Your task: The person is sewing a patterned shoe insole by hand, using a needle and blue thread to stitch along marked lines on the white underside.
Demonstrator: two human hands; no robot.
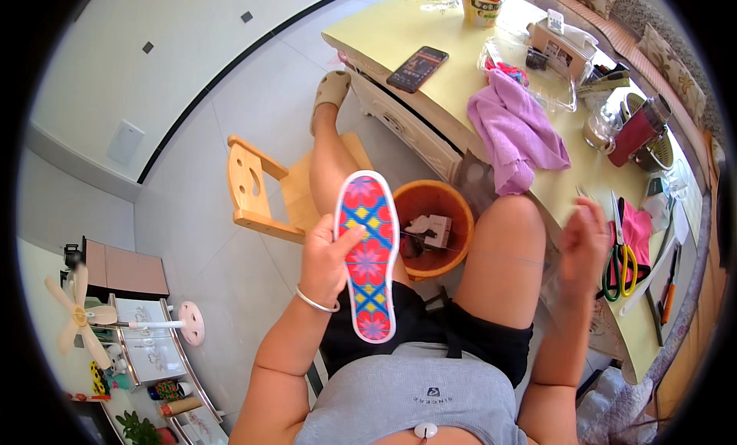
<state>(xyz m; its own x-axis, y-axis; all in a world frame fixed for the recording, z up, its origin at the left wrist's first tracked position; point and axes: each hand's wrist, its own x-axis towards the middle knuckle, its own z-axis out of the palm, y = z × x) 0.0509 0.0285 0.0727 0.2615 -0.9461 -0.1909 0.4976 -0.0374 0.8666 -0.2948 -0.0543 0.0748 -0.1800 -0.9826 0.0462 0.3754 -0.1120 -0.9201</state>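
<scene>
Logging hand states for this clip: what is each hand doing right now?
Left hand: closed on the insole.
Right hand: blurred, seems to pull a thread; grip cannot be told.

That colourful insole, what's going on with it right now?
A seated person holds the embroidered insole upright in the left hand, patterned side facing up. A thin thread runs from it across to the raised right hand, which looks blurred. Below, between the knees, sits an orange basket. Scissors lie on the yellow table beside the right hand.

Insole (368, 255) in left hand (326, 262), bucket (431, 227) behind it, scissors (619, 255) on table (384, 32) right
</scene>
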